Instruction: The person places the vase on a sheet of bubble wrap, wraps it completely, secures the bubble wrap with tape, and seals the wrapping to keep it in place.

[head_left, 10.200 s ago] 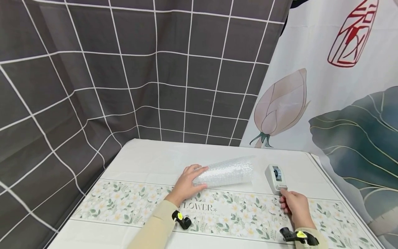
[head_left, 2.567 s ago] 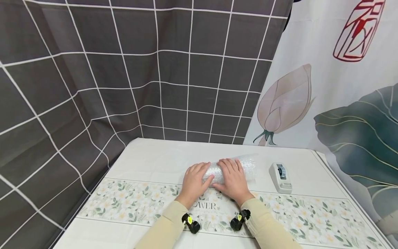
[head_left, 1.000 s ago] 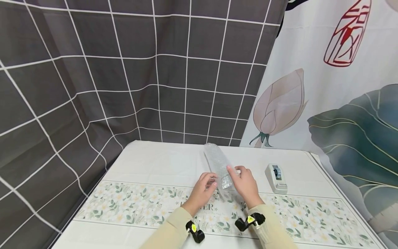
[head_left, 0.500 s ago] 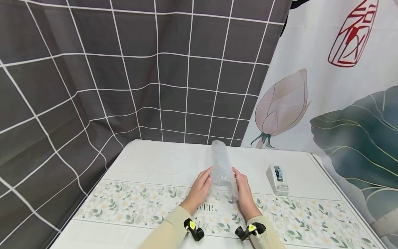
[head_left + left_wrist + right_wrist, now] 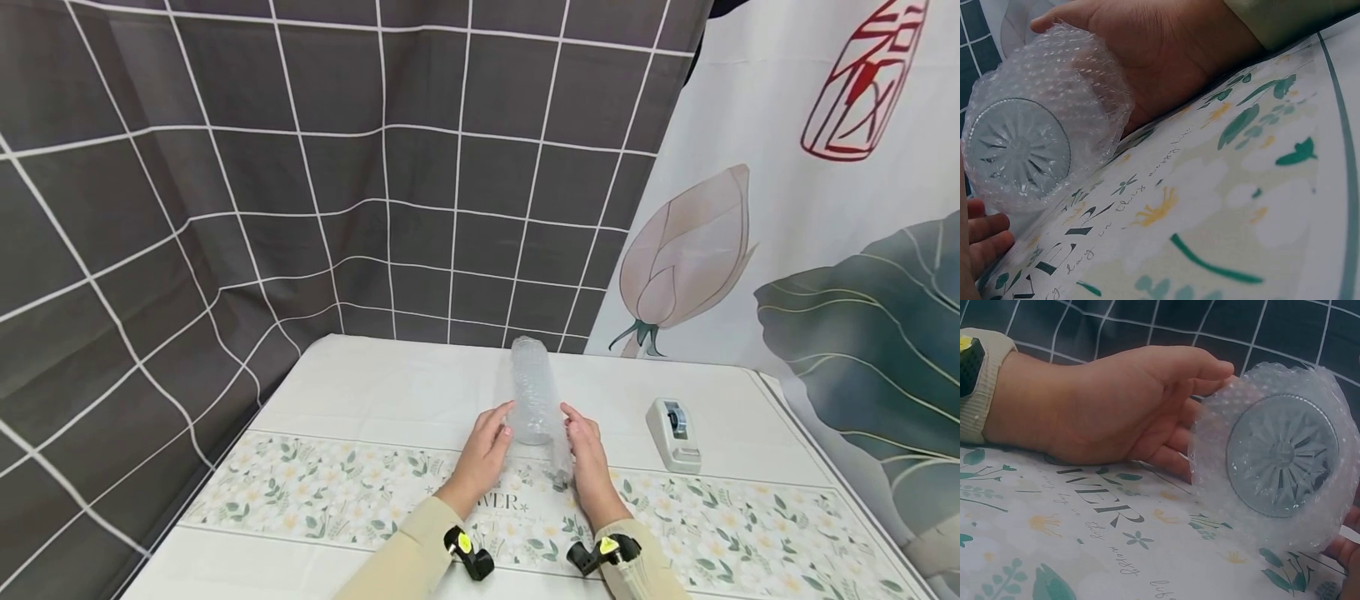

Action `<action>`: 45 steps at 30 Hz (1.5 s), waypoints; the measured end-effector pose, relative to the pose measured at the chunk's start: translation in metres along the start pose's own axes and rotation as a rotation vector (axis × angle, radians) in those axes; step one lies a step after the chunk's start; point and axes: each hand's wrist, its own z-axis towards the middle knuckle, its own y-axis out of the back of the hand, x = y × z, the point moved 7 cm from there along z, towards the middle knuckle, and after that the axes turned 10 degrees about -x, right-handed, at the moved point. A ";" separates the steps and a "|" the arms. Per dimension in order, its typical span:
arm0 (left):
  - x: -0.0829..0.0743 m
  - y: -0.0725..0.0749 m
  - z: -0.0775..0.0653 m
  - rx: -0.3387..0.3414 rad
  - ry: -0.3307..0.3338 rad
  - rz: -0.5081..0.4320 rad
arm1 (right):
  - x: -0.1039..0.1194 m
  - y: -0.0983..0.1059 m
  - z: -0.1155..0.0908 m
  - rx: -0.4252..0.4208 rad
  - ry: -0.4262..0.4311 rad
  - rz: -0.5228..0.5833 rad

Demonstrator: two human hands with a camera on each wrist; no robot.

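A glass wrapped in bubble wrap (image 5: 532,387) lies on the table, pointing away from me. Through the wrap's near end, both wrist views show the round glass base (image 5: 1019,147) with its star-like cut pattern. My left hand (image 5: 480,458) is at its left side, fingers loosely extended; in the right wrist view this left hand (image 5: 1129,412) has its fingertips at the wrap. On the other side is my right hand (image 5: 590,458), fingers relaxed along the wrap. A loose flap of bubble wrap (image 5: 561,458) hangs toward the right palm.
A white tape dispenser (image 5: 673,435) stands to the right of the right hand. The white tablecloth (image 5: 375,383) has a printed flower band (image 5: 322,487). A dark grid curtain (image 5: 420,167) hangs behind the table, and a white curtain with a lotus print (image 5: 682,250) at the right.
The right hand has left the tape dispenser for the wrapped glass. The glass, earlier lying crosswise, has been turned to point away from me. Over the last half second almost nothing moves.
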 end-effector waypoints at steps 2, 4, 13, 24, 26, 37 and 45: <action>0.000 0.001 -0.001 -0.015 0.004 -0.011 | 0.000 0.000 0.000 0.006 -0.001 -0.008; -0.001 0.003 -0.002 -0.029 0.009 -0.016 | 0.000 -0.001 0.000 0.008 -0.005 -0.002; 0.000 0.005 -0.002 -0.075 0.023 0.011 | 0.001 -0.001 -0.002 0.012 0.002 0.046; -0.002 0.005 -0.004 -0.083 0.024 0.004 | -0.001 0.002 -0.003 0.014 -0.018 0.045; -0.002 0.006 -0.003 -0.094 0.029 0.012 | -0.001 0.002 -0.002 0.011 -0.012 0.049; -0.003 0.012 -0.001 -0.110 0.055 0.040 | -0.003 0.008 0.003 -0.007 -0.096 0.035; 0.002 0.044 0.040 -0.039 0.124 0.304 | 0.037 0.039 0.062 -0.018 0.088 -0.195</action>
